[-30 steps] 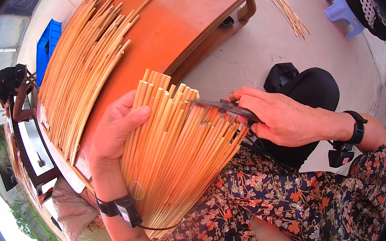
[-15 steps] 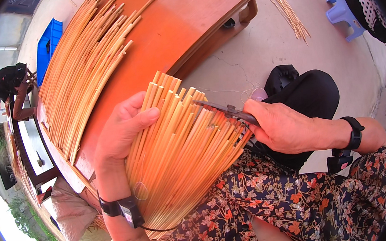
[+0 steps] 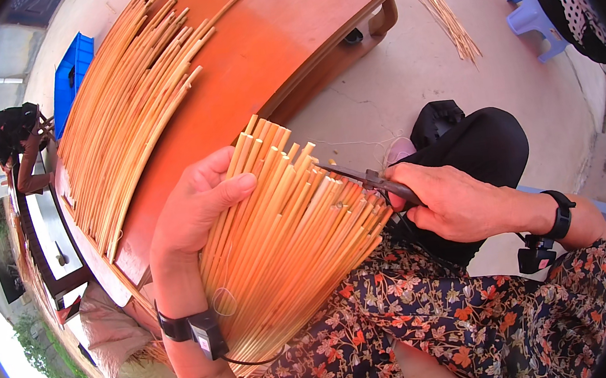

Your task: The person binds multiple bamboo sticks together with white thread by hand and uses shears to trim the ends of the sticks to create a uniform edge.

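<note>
An outdoor concrete floor [image 3: 410,82] runs under everything, pale and gritty, with another person bent over work at the far left edge. The biggest thing on it is a curved, orange-brown wooden worktop [image 3: 281,51], smooth and glossy, which carries a long row of split bamboo strips [image 3: 125,112] laid side by side. A loose sheaf of thinner slivers [image 3: 447,19] trails off its far corner, near a pale blue plastic stool [image 3: 532,17].

Nearer, resting across the person's flower-patterned lap, lies the bundle of bamboo sticks [image 3: 286,242], fanned wide at the cut ends and gathered narrow toward the body. The sticks are straw-yellow, flat-sided and square-ended. I judge them light and stiff but springy, prone to slide against each other, with splintery edges; the bundle is best gripped around its gathered part, or pressed flat from above.

The left hand [image 3: 191,215] does just that, spread over the bundle's left side, thumb lying across the sticks. The right hand [image 3: 452,199] is clenched around dark metal shears [image 3: 365,179], whose blades reach the stick ends.
</note>
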The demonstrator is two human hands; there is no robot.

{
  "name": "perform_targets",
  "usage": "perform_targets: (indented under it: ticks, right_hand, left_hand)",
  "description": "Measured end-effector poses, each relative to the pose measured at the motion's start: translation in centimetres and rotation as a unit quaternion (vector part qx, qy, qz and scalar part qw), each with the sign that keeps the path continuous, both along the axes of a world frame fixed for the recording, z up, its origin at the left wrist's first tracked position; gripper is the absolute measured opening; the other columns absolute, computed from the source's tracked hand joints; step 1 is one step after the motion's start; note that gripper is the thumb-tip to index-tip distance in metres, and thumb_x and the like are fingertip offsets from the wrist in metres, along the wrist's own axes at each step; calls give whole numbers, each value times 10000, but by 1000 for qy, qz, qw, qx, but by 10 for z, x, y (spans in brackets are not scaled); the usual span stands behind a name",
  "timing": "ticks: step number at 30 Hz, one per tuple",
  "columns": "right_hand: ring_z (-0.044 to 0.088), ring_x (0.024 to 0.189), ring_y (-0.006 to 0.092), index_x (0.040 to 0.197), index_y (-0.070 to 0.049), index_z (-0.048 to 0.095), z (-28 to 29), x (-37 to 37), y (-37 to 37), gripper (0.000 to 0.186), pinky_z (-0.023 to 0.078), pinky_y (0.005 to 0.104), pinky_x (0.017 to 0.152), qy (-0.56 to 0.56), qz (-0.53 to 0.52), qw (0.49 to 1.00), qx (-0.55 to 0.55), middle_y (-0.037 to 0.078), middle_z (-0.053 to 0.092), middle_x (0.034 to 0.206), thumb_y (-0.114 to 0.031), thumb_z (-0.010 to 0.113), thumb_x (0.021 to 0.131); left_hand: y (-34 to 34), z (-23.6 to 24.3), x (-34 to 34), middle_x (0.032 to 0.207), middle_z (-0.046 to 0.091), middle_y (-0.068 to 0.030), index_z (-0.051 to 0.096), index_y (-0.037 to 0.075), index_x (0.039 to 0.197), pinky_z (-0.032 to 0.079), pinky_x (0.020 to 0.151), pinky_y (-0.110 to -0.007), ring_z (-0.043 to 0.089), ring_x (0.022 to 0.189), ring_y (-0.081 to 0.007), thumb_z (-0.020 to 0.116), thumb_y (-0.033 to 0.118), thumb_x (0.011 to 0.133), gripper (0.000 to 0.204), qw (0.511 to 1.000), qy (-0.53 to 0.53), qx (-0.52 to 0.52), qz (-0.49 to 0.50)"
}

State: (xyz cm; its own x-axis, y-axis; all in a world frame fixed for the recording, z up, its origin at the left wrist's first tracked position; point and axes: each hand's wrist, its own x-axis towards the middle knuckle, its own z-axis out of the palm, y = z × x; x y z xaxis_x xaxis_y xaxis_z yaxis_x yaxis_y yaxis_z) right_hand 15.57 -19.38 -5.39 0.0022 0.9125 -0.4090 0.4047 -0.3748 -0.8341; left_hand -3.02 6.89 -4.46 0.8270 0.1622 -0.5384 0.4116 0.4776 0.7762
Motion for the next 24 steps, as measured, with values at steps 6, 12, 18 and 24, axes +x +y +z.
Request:
perform_targets:
  ticks: [6,12,18,24]
  right_hand:
    - [541,1056,443,988,-9,445,-10,6,-2,208,461,485,803,16,23,993,117,250,431,1352,50,502,797]
    - [525,1095,452,1004,-15,457,-9,1,4,228,455,494,832,-5,20,990,140,259,433,1340,53,505,792]
    - [530,1025,455,1074,-22,446,4,2,16,277,454,492,821,1,33,999,37,229,474,1162,39,509,812]
    - [517,1014,439,1069,-18,441,-12,11,15,265,436,470,835,46,54,992,101,197,457,1119,43,514,821]
  left_hand:
    - [-1,-2,0,1151,651,-81,550,-39,1256,487,927,-280,627,1023,-131,688,150,881,441,1000,-1,7,-1]
    - [-2,-2,0,1148,651,-78,555,-37,1241,487,923,-275,625,1015,-123,690,149,882,427,1000,2,11,-2]
    - [-4,0,0,1144,653,-79,552,-37,1235,491,916,-272,626,1011,-120,681,129,887,406,1000,-1,5,1]
    - [-3,-3,1,1143,653,-80,551,-37,1235,492,916,-273,627,1011,-122,681,123,887,404,1000,-1,-4,1]
